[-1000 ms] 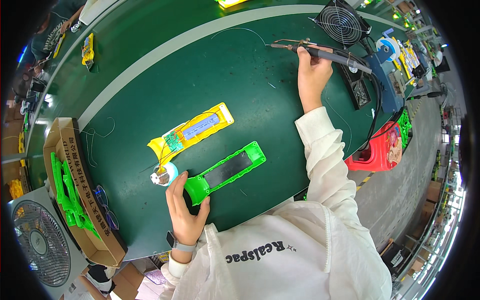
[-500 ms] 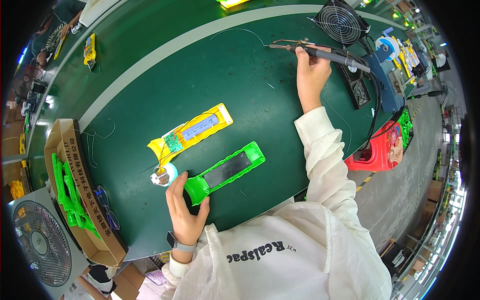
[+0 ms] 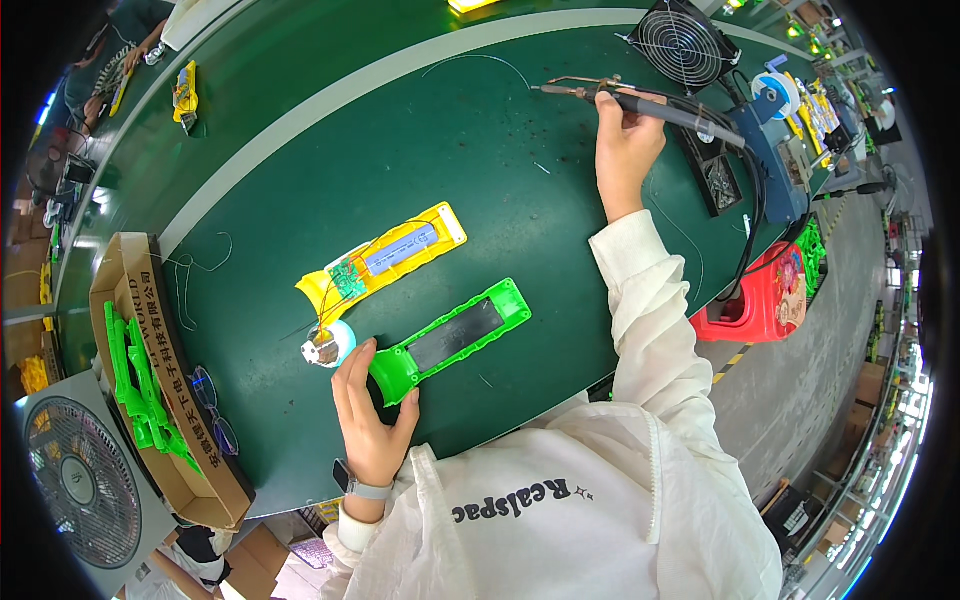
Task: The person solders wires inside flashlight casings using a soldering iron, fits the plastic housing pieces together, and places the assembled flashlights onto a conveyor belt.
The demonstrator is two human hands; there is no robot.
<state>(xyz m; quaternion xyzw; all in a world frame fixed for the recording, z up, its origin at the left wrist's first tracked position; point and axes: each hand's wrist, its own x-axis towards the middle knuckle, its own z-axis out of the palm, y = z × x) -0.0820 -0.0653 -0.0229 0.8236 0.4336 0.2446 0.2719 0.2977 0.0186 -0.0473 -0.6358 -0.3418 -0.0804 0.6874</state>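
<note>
In my right hand [image 3: 628, 150] is a soldering iron [image 3: 650, 106] with a dark handle, its tip pointing left over the far side of the table. A thin solder wire [image 3: 490, 57] curves up to near that tip. My left hand [image 3: 372, 425] rests on the table, thumb and fingers around the left end of a green plastic casing half [image 3: 398, 372] with a black strip inside. Beyond it lies a yellow casing half [image 3: 447, 222] holding a blue cylindrical battery [image 3: 402, 248] and a green circuit board [image 3: 347, 279]. Wires run from it to a round white-and-silver lamp head [image 3: 330, 345].
A cardboard box [image 3: 205, 490] with green casing parts [image 3: 145, 385] stands at the left, beside glasses [image 3: 213, 410] and a fan [image 3: 85, 480]. At the far right are a small black fan [image 3: 685, 45], a blue soldering station [image 3: 780, 165] and a red stool [image 3: 745, 310].
The soldering iron has tilted slightly, its tip a little farther left and up. My left hand and the green casing half stay almost where they were.
</note>
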